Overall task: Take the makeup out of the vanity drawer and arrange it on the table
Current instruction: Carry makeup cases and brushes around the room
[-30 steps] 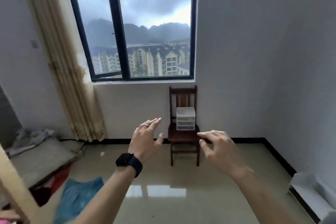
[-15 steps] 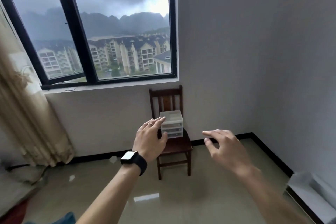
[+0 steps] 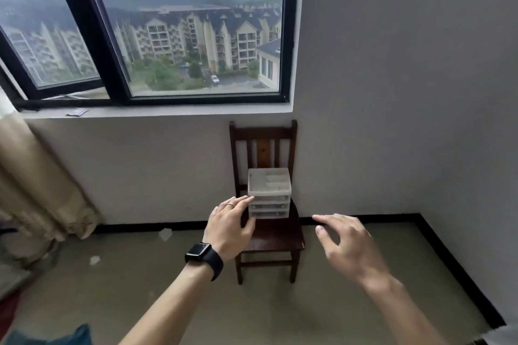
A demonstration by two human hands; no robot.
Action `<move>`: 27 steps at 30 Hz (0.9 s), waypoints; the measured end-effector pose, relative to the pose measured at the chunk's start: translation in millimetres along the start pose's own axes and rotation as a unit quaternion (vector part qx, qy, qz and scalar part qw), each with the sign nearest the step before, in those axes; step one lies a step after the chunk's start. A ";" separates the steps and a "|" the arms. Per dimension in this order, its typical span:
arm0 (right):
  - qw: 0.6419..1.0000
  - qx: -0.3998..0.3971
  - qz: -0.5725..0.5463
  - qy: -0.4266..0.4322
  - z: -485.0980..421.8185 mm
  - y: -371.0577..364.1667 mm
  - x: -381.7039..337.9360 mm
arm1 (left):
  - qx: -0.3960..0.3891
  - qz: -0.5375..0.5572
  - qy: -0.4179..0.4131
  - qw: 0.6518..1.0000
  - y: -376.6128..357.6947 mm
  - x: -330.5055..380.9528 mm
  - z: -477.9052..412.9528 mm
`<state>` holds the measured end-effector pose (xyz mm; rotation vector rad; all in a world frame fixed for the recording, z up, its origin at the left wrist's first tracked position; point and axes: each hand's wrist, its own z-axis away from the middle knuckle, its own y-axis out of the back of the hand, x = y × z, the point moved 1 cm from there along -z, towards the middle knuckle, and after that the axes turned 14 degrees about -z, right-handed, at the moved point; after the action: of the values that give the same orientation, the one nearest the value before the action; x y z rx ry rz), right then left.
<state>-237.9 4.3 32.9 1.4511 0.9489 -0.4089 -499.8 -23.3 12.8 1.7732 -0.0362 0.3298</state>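
The drawer unit [image 3: 268, 193] is set at the chair's [image 3: 276, 241] rear edge. The left grip [image 3: 228, 230] and right grip [image 3: 349, 246] are held wide, empty.

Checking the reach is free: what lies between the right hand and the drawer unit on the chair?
Head view: nothing stands between right hand and drawer unit; only the chair seat and wall show there.

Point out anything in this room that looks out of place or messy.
The small plastic drawer unit sits on the seat of a wooden chair, not on a table. Pale scraps lie loose on the floor left of the chair, and another scrap lies on the window sill.
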 end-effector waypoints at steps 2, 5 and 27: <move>0.999 -0.024 -0.017 -0.023 -31.1 -15.7 14.7 | -0.023 0.003 0.014 1.000 -25.0 -10.4 -27.1; 0.994 -0.064 -0.055 -0.069 -80.6 -48.3 40.8 | -0.066 0.010 0.023 0.998 -70.4 -28.6 -71.6; 0.609 0.101 -0.589 -0.522 -393.9 -366.1 265.6 | -0.217 -0.106 -0.060 0.969 -380.4 -170.1 -369.3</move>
<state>-470.7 407.0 -345.7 0.2798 0.6951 -2.1242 -660.4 393.1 -320.0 1.3446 -0.0042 0.0503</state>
